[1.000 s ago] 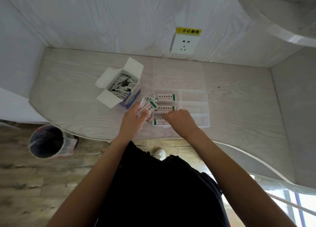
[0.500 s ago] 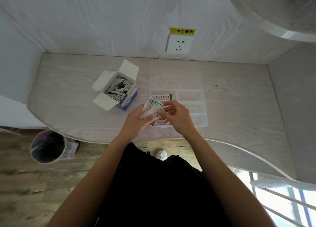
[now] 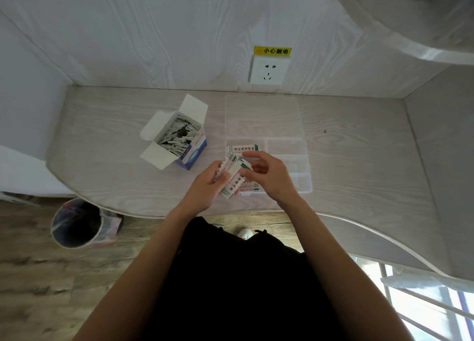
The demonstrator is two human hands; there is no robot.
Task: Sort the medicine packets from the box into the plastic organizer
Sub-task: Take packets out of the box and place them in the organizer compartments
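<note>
left hand (image 3: 205, 186): I grip a spare packets (image 3: 232, 180) stack as supply, frame centre.
right hand (image 3: 269, 176): pinches the top packet, peeling it off for the organizer (image 3: 295, 161).
box (image 3: 179, 137): open, upper left, within reach.

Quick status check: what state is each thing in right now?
box: flaps open, packets inside
plastic organizer: lid open flat, far-left compartment filled
left hand: grips a stack of packets
right hand: pinches the top packet of the stack
trash bin: lined, open
</note>
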